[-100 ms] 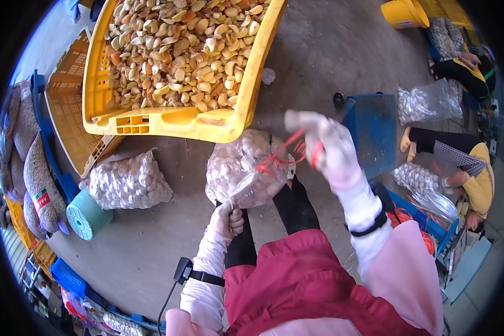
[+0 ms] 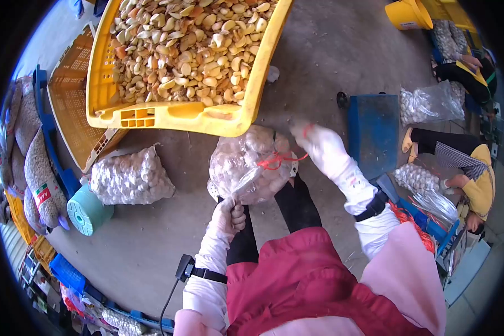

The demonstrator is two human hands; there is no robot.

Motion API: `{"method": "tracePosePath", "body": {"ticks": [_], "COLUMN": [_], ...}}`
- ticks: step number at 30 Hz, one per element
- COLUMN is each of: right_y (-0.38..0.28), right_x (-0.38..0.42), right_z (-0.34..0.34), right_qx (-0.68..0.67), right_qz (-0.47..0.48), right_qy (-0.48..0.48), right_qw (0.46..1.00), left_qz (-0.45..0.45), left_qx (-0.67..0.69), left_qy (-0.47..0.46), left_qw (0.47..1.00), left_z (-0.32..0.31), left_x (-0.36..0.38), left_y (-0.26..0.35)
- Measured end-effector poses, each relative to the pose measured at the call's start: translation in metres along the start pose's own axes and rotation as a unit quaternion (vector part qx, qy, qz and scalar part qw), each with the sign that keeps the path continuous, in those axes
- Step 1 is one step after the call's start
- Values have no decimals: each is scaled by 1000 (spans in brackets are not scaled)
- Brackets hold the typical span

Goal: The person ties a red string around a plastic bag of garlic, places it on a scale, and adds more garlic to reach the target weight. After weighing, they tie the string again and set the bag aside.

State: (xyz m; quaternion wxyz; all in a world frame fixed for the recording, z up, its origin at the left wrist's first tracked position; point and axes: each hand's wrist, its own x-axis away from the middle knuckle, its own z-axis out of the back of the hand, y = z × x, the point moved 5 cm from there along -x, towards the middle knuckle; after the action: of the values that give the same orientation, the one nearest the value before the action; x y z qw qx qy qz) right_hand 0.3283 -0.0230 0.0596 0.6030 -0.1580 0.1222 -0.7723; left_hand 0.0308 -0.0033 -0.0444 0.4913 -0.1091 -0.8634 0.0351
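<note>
Your left hand [image 2: 229, 217] clenches the neck of the bag [image 2: 243, 162] between your shoes, partly hidden by the crate [image 2: 171, 119] — your right hand [image 2: 319, 147] blurs, its grip on the red string [image 2: 277, 161] impossible to tell.

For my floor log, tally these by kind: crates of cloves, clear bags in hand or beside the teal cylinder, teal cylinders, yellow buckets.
Clove crate: 1
Clear bags: 2 (held bag, floor bag)
Teal cylinder: 1
Yellow bucket: 1
Total: 5

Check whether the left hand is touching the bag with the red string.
Touching. Head view: the left hand is closed around the bag's twisted neck.
</note>
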Motion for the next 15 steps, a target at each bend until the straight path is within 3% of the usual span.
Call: {"method": "tracePosePath", "body": {"ticks": [1, 2, 4, 5, 6, 8, 9, 10, 11, 12, 13, 14, 15], "right_y": [-8, 18, 67, 74, 80, 70, 56, 25, 1, -34, -88, -148, -180], "right_x": [30, 74, 165, 193, 200, 191, 187, 169, 172, 163, 143, 120, 98], "right_z": [5, -5, 17, 41, 59, 96, 111, 130, 137, 146, 145, 154, 149], "right_qx": [86, 31, 44, 78, 109, 72, 9, -119, -230, -229, -352, -466, -532], "right_qz": [80, -69, -65, -134, -196, -234, -261, -385, -391, -390, -336, -270, -350], "right_qy": [-37, -129, -94, -136, -167, -114, -130, -149, -144, -143, -200, -249, -265], "right_qw": [992, 989, 992, 978, 960, 963, 957, 903, 879, 881, 850, 805, 724], "left_qz": [-7, -12, -18, -18, -23, -11, 14, 10, -7, -26, -44, -21, -19], "left_qx": [11, 23, 24, 25, 27, 6, 28, 27, 16, 7, -19, -23, -26], "left_qy": [6, 6, -1, -6, -11, 19, 31, 27, 50, 74, 89, 111, 126], "left_qw": [1000, 1000, 1000, 1000, 999, 1000, 999, 999, 999, 997, 995, 993, 992], "left_z": [0, -1, 5, 4, 0, -4, -4, -6, -4, -2, -9, -9, -8], "left_x": [8, 12, 12, 12, 9, 13, 15, 15, 18, 23, 26, 16, 14], "left_y": [-3, -6, -2, -5, -4, -11, -17, -15, -15, -15, -13, -19, -26]}}
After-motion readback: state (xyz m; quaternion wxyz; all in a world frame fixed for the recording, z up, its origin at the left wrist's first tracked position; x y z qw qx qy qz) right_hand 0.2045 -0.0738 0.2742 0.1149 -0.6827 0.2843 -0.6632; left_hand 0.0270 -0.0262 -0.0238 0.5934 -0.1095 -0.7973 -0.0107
